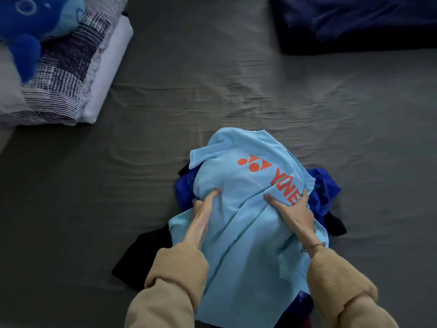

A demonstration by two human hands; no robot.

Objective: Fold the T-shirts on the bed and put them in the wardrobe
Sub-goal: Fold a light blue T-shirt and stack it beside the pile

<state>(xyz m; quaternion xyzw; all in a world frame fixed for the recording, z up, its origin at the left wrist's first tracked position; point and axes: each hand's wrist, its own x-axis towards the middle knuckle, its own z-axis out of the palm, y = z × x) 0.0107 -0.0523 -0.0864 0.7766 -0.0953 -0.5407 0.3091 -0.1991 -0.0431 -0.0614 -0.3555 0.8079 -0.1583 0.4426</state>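
**Top shirt gathered from the pile**

Both hands pinch the light-blue T-shirt (236,228): left hand (203,214) and right hand (292,213) bunch its cloth, probably to lift it off the royal-blue shirt (324,188) and black garment (139,254) beneath. Beyond lies grey bed sheet (189,91), then folded bedding (78,74).

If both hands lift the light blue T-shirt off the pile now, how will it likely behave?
The light blue T-shirt will probably hang floppy: it drapes in soft folds over the pile. It looks light and thin, bunching under the left hand and right hand. The royal blue garment beneath may drag along.
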